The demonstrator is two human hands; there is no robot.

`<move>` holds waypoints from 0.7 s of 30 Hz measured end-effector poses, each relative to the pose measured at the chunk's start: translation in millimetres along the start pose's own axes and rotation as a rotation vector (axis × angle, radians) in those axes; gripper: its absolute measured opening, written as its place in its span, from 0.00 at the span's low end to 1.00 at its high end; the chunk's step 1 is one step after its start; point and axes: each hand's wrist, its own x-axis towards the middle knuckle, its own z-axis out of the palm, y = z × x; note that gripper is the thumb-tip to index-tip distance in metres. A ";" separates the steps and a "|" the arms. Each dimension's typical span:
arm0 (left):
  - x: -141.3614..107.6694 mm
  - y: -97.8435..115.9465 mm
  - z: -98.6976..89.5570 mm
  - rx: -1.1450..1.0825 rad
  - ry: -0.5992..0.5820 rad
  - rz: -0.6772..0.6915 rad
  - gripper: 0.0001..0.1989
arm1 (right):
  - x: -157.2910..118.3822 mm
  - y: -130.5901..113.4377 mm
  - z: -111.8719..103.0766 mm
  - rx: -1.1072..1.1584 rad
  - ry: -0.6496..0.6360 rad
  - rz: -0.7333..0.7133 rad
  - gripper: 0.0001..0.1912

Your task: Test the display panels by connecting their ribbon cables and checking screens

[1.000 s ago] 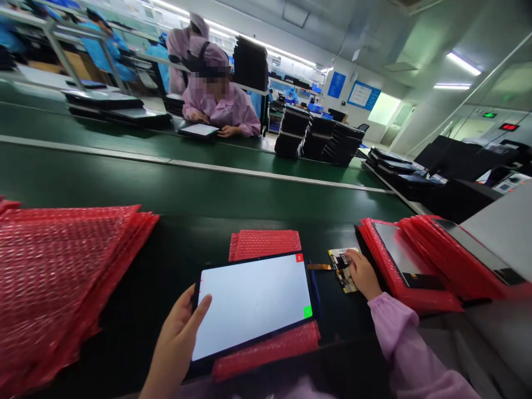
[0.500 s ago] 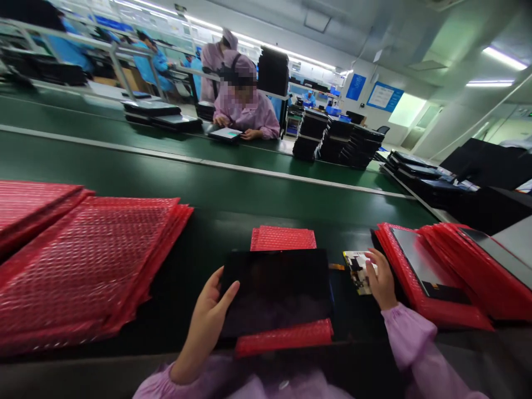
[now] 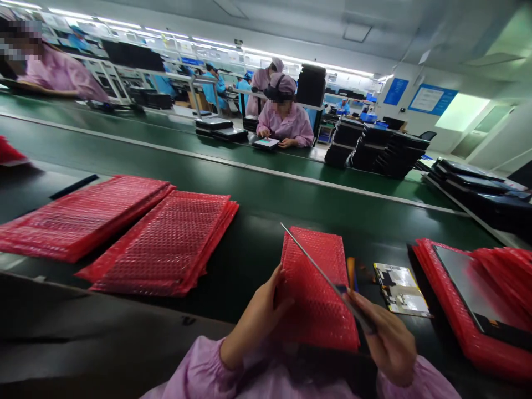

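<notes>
My right hand (image 3: 384, 335) is closed on the near end of a thin display panel (image 3: 311, 260), which is turned almost edge-on and slants up and away to the left. An orange flex cable (image 3: 351, 272) shows just beside that hand. Beneath the panel lies a red bubble-wrap pouch (image 3: 318, 316). My left hand (image 3: 261, 313) is at the pouch's left side, thumb and fingers apart; whether it touches the pouch is unclear. To the right of my right hand, a small circuit board (image 3: 402, 289) with white and silver parts rests on the dark surface.
Stacks of red bubble-wrap pouches (image 3: 174, 244) lie to the left. More pouches (image 3: 436, 293) are at the right, with a bare display panel (image 3: 469, 288) on top. Across the green bench (image 3: 266, 188), a co-worker (image 3: 286, 119) handles a lit tablet, near piles of black devices (image 3: 344, 141).
The panel, earlier flat and face up in my left hand, is now tipped on edge in my right hand. My right hand has left the circuit board. The view has swung left.
</notes>
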 end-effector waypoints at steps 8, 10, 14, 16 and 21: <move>-8.9 -7.0 1.1 0.104 -0.010 0.142 0.33 | -8.8 26.1 40.7 -0.444 -0.438 -0.382 0.20; -3.3 3.0 -1.5 0.018 0.012 0.093 0.28 | -10.1 21.8 44.8 -0.310 -0.527 -0.188 0.20; 13.8 22.4 8.7 -0.160 -0.166 -0.069 0.23 | 9.4 8.2 50.7 -0.186 -0.595 0.331 0.11; 22.6 26.2 19.0 -0.179 -0.231 -0.103 0.25 | 24.3 5.6 54.7 -0.180 -0.643 0.423 0.13; 35.3 21.6 35.4 -0.180 -0.257 -0.136 0.27 | 45.2 9.0 62.6 -0.099 -0.744 0.532 0.16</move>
